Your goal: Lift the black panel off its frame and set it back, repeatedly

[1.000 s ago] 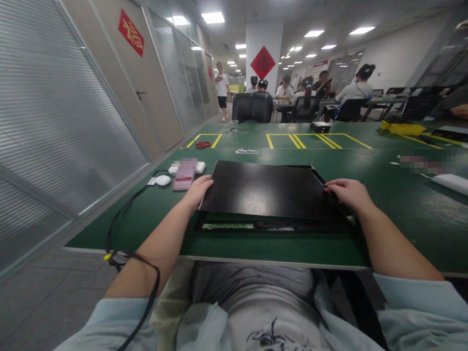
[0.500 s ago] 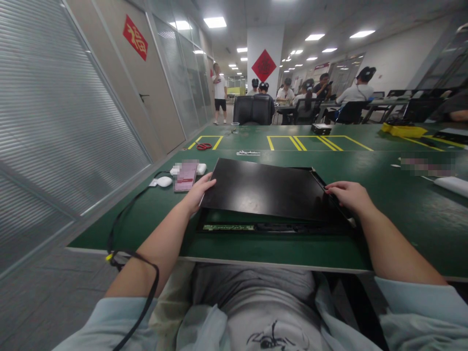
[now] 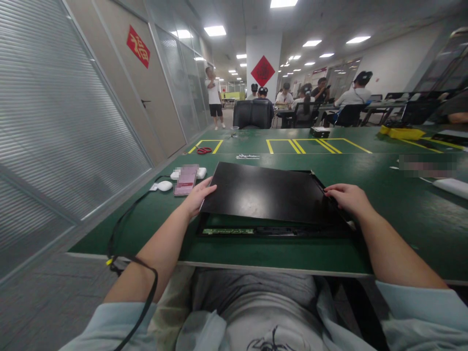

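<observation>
A flat black display panel lies tilted over a thin black frame, its left side raised. My left hand grips the panel's left edge, thumb on top and the other fingers hidden beneath. At the right, my right hand is closed on the right side bar of the frame, near the panel's right edge. A green circuit board strip shows in the frame's near side, below the panel. Towards the right the panel dips into the frame.
Left of the panel lie a phone, a white mouse-shaped item and a black cable. Farther back are red-handled scissors, a clear cup and a yellow tray. Several people sit beyond the green table.
The camera view has tilted up slightly, so the table sits a little lower in the picture. Both hands keep their holds, and the panel stays at about the same tilt.
</observation>
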`<state>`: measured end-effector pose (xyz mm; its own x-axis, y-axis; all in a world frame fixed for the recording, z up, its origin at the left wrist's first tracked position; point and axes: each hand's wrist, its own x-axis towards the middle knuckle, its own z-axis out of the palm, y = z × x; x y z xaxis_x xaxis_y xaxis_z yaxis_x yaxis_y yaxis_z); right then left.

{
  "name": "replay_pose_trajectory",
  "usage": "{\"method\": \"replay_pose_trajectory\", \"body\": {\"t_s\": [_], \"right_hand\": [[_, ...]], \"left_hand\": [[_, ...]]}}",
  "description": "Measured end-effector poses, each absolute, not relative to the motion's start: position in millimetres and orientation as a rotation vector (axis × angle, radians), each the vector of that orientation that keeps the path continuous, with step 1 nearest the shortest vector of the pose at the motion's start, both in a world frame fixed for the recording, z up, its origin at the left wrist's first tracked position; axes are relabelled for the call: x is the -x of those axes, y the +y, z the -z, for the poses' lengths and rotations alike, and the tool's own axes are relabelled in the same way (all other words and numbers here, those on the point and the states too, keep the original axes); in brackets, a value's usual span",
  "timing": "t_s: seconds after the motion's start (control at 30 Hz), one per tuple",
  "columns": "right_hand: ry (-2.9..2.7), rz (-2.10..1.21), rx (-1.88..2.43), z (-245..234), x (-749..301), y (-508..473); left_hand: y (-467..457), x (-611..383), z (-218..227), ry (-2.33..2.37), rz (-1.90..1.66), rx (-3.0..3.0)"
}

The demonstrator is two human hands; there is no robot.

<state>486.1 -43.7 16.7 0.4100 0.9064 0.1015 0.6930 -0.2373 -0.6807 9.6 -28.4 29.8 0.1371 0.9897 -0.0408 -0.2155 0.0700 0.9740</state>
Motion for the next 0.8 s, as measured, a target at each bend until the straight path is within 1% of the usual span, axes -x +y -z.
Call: {"method": "replay_pose_trajectory", "body": {"t_s": [0.23, 0.4, 0.53, 0.8], "right_hand": [[-1.348, -0.446, 2.031, -19, -485, -44], [-1.336, -0.471, 2.024, -20, -484, -46], [-1.349, -0.469, 2.027, -21, -485, -45], [-1.358, -0.465, 2.047, -20, -485, -44]], "left_hand": [[-28, -13, -29, 1.037, -1.234, -1.057], [-21, -10, -21, 1.111, -1.243, -1.133], [-14, -1, -11, 1.347, -1.299, -1.351], [-7, 6, -3, 1.567, -1.037, -1.641]]}}
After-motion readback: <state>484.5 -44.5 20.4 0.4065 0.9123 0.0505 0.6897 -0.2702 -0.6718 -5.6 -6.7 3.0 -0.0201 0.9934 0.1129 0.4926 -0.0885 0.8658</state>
